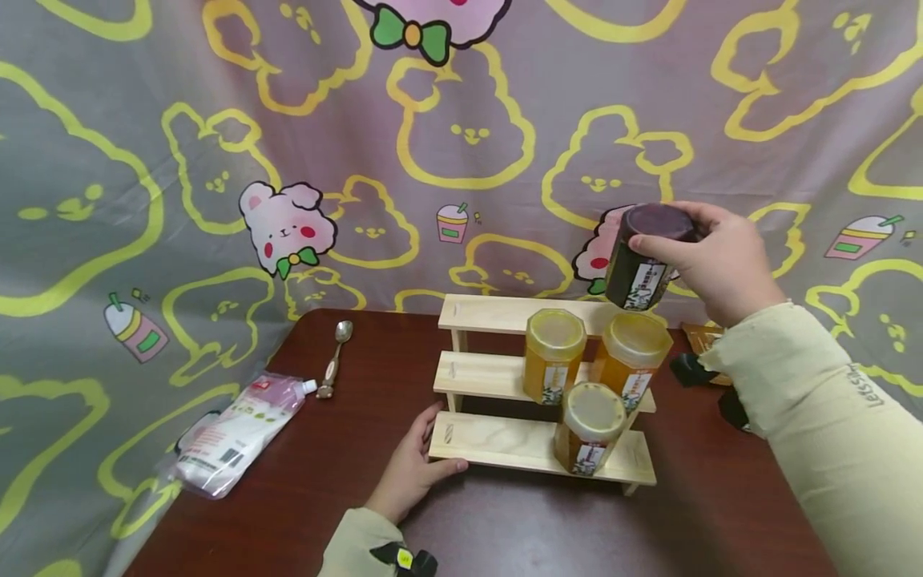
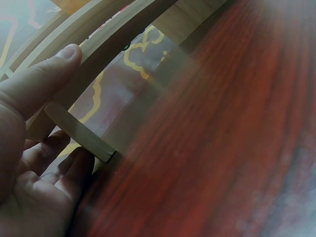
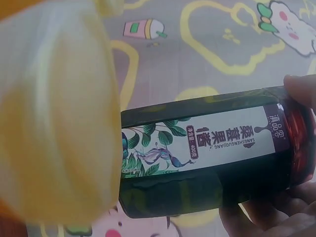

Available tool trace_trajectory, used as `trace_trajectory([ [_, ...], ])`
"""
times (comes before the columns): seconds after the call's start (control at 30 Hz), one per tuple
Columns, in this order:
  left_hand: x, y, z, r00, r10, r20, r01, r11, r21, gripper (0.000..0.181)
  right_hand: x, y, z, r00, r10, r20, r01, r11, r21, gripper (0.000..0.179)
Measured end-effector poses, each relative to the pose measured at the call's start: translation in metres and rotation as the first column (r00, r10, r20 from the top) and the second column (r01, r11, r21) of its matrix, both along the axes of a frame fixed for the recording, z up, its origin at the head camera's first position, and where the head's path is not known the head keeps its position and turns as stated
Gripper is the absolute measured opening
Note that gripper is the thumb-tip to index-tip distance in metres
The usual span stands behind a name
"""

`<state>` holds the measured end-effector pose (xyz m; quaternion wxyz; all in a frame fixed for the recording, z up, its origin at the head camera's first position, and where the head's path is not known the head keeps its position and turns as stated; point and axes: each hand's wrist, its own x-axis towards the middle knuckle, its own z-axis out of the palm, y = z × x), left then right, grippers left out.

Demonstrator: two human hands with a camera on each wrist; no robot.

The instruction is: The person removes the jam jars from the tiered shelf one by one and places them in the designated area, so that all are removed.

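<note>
My right hand (image 1: 728, 260) grips a dark jam jar (image 1: 633, 276) near its purple lid, thumb on one side and fingers on the other. It holds the jar up over the top tier of a three-step wooden display rack (image 1: 497, 437). The jar's white label with leaves (image 3: 197, 140) shows in the right wrist view. At the rack's left end my left hand (image 1: 411, 473) holds the lowest tier, thumb along the front edge and fingers behind. Two amber jars, a left one (image 1: 551, 357) and a right one (image 1: 633, 357), stand on the middle tier; another amber jar (image 1: 591, 429) stands on the bottom tier.
A spouted plastic pouch (image 1: 241, 433) and an ornate spoon (image 1: 335, 361) lie on the dark red table (image 1: 360, 425) at left. Behind the right forearm are a brown packet (image 1: 701, 340) and black objects (image 1: 692, 370), partly hidden. A patterned curtain (image 1: 461, 160) hangs behind.
</note>
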<state>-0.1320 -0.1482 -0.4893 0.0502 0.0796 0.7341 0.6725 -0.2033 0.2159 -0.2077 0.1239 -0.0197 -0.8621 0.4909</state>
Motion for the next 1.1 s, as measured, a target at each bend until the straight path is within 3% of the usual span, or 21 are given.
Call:
trace_trajectory([
  [0.2, 0.001, -0.001, 0.0, 1.0, -0.002, 0.009, 0.002, 1.0, 0.005, 0.102, 0.002, 0.017, -0.006, 0.999, -0.034, -0.005, 0.034, 0.999, -0.016, 0.082],
  [0.83, 0.002, 0.0, -0.001, 1.0, -0.002, -0.026, 0.002, 1.0, -0.015, 0.101, 0.024, 0.057, -0.033, 0.997, -0.08, 0.008, 0.078, 0.987, 0.14, 0.08],
  [1.1, 0.002, 0.0, -0.001, 1.0, -0.009, -0.02, 0.009, 1.0, -0.002, 0.1, 0.035, 0.069, -0.045, 0.996, -0.079, 0.027, 0.077, 0.994, 0.084, 0.079],
])
